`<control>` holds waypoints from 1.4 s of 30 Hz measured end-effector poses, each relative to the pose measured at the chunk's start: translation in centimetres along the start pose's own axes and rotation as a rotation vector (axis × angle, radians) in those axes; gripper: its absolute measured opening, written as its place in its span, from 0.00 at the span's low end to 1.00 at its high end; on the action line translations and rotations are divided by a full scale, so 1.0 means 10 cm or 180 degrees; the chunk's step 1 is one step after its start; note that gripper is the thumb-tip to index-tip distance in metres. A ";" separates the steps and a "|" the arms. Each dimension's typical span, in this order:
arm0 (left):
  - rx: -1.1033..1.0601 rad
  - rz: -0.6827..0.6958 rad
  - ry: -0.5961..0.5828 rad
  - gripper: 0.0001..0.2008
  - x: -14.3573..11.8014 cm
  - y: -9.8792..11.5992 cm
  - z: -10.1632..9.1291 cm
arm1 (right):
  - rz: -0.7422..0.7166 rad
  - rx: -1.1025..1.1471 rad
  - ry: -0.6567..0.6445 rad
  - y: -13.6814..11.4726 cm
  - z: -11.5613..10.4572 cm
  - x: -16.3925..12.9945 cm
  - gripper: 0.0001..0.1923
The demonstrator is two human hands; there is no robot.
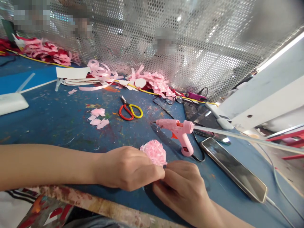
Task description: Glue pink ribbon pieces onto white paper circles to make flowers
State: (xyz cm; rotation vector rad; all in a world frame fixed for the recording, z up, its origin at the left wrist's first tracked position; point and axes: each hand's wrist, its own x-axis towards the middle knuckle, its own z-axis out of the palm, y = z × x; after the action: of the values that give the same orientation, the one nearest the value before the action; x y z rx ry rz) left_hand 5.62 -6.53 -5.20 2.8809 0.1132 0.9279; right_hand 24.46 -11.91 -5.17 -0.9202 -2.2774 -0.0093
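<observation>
A round pink ruffled paper flower (154,152) sits just above the desk between my two hands. My left hand (129,167) is closed round its left and near side, with the thumb pointing right. From the lower right, my right hand (184,186) meets it with fingers curled into a pinch at the flower's edge. The fingertips of both hands touch, and whatever the right ones pinch is hidden. Behind my right hand stands a pink glue gun (179,129), with a long clear glue stick (228,134) in its back.
Scissors (130,110) and pink paper scraps (98,119) lie on the blue desk (59,126). A phone (234,169) with a cable rests at right. Pink ribbons (102,71), pink petal strips (156,82) and glasses (174,99) line the perforated metal screen (133,38).
</observation>
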 end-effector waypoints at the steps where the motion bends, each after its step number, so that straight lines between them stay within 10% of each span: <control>1: -0.0020 0.0000 -0.0003 0.13 0.00 0.00 0.00 | -0.0002 0.0012 0.0018 0.00 0.00 0.00 0.16; 8: -0.0445 -0.0539 0.0443 0.07 0.03 -0.06 -0.02 | -0.0025 -0.0162 0.0304 0.03 -0.09 0.06 0.09; 15: -0.0927 -0.0783 0.0589 0.22 0.03 -0.06 0.04 | 0.0311 -0.0283 0.0387 0.09 -0.14 0.09 0.07; 25: -0.1292 -0.0606 0.0489 0.09 0.06 -0.09 -0.05 | 0.0746 -0.0053 0.0153 0.11 -0.16 0.11 0.16; 33: -0.1277 -0.1483 0.0927 0.05 0.03 -0.25 -0.08 | 0.0756 -0.0041 0.0437 0.15 -0.20 0.11 0.17; 42: -0.1616 -0.1897 0.0514 0.16 0.05 -0.35 -0.06 | 0.0786 -0.0153 0.0506 0.20 -0.23 0.11 0.18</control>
State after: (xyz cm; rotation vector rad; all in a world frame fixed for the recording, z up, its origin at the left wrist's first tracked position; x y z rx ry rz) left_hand 5.54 -2.97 -4.89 2.1166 0.6118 0.8951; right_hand 26.46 -10.35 -3.21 -1.1777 -2.0138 -0.0281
